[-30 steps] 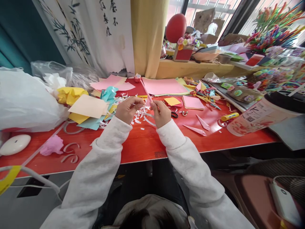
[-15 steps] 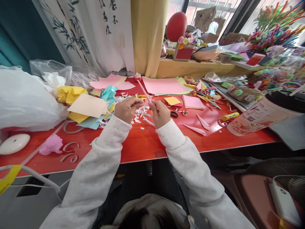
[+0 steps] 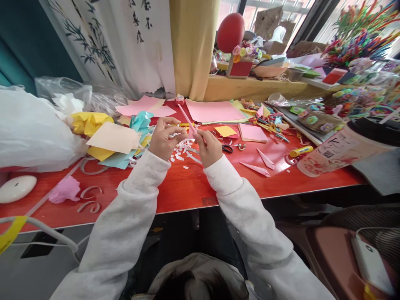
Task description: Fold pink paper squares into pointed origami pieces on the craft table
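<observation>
My right hand (image 3: 209, 146) is closed on a narrow folded pink paper piece (image 3: 186, 118), whose thin end points up and to the left. Just left of it is my left hand (image 3: 167, 138), its fingers parted and curved. The left thumb and index fingertips come close to the folded paper; whether they touch it, I cannot make out. White paper scraps (image 3: 180, 152) lie on the table behind and between the hands. To the right rest two folded pink paper points (image 3: 255, 169), near black-handled scissors (image 3: 227, 148).
A stack of pink square paper (image 3: 253, 133) and a yellow square (image 3: 225, 131) lie on the red table (image 3: 187, 187). A large lidded cup (image 3: 337, 152) stands right, near a yellow glue-stick-like tube (image 3: 301, 151). A white plastic bag (image 3: 34, 129) bulges at left.
My left hand's fingers have opened and lifted slightly away from the folded pink paper. My right hand keeps its hold, almost unmoved.
</observation>
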`<state>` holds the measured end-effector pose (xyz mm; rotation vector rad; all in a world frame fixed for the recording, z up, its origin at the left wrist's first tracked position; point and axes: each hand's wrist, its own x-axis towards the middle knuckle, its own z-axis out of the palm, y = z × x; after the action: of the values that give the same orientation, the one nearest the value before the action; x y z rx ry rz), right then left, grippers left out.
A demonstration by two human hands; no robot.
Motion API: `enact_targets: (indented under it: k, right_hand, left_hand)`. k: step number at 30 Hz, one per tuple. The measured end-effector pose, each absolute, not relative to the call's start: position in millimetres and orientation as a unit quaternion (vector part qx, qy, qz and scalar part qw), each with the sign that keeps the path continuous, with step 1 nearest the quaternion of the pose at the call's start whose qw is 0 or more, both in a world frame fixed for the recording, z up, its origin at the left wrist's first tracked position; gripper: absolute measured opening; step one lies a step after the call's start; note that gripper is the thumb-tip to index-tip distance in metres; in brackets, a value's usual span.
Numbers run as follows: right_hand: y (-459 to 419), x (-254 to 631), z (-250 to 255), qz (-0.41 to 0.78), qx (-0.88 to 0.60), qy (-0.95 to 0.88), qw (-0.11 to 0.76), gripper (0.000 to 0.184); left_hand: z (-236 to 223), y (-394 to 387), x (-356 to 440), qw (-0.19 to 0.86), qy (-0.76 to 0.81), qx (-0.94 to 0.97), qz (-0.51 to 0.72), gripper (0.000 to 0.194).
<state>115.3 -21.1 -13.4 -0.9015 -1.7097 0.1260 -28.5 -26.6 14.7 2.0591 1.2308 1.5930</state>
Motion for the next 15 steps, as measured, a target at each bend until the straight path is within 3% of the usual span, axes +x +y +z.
enact_targets:
  k: [15]
  right_hand:
    - [-22.3,115.2,-11.1,0.058,-0.387,-0.733,0.556,0.027]
  left_hand:
    - [17.8,-30.2,-24.2,0.136,0.415,0.728,0.529,0.011]
